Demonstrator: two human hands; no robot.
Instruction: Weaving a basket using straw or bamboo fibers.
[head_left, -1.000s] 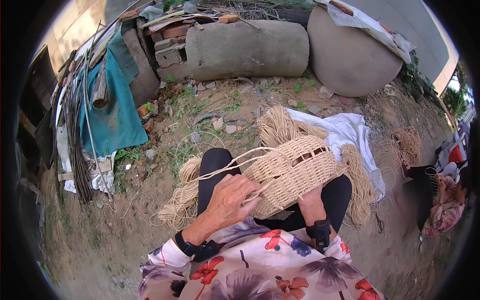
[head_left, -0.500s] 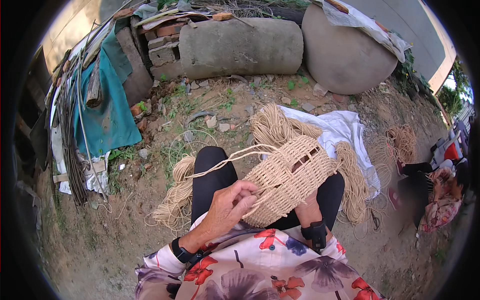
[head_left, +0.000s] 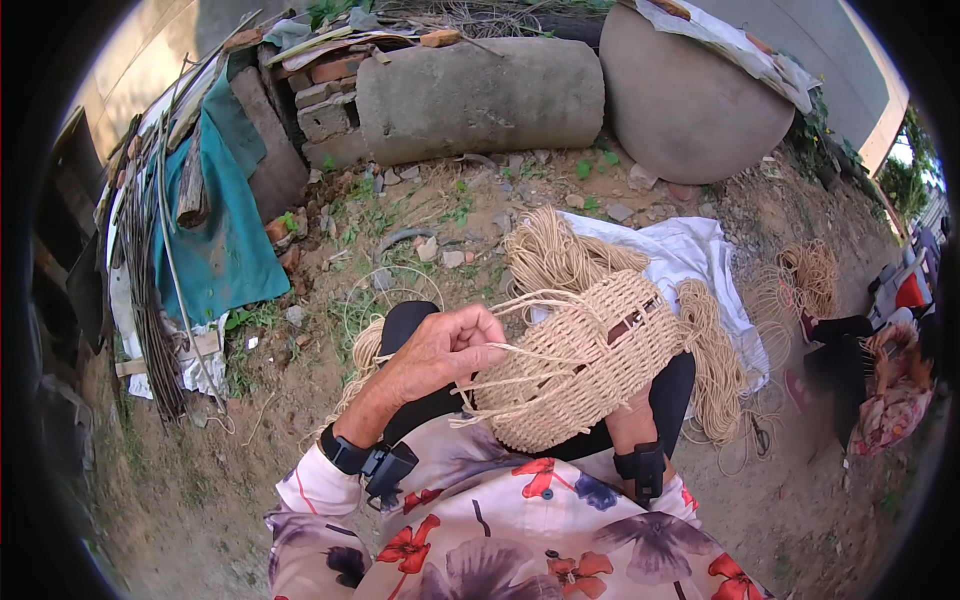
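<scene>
A woven basket of tan twisted cord (head_left: 570, 385) lies tilted over my lap, with a slot-like opening near its upper right side. My left hand (head_left: 440, 355) is closed in a pinch on a cord strand (head_left: 515, 350) that comes from the weave, just off the basket's left side. Other loose cord ends hang below that hand. My right hand (head_left: 630, 418) supports the basket from its lower right; most of its fingers are hidden behind the weave.
Cord bundles lie beyond the basket (head_left: 565, 252), right of my knee (head_left: 712, 360) and partly behind my left arm (head_left: 366, 362). A white sack (head_left: 705, 255) is spread behind. Another person (head_left: 885, 400) sits at right. A concrete cylinder (head_left: 480, 100) and teal cloth (head_left: 220, 240) stand farther off.
My left hand has risen away from the basket's left side, drawing a cord strand out with it. The basket has shifted slightly; my right hand still supports it.
</scene>
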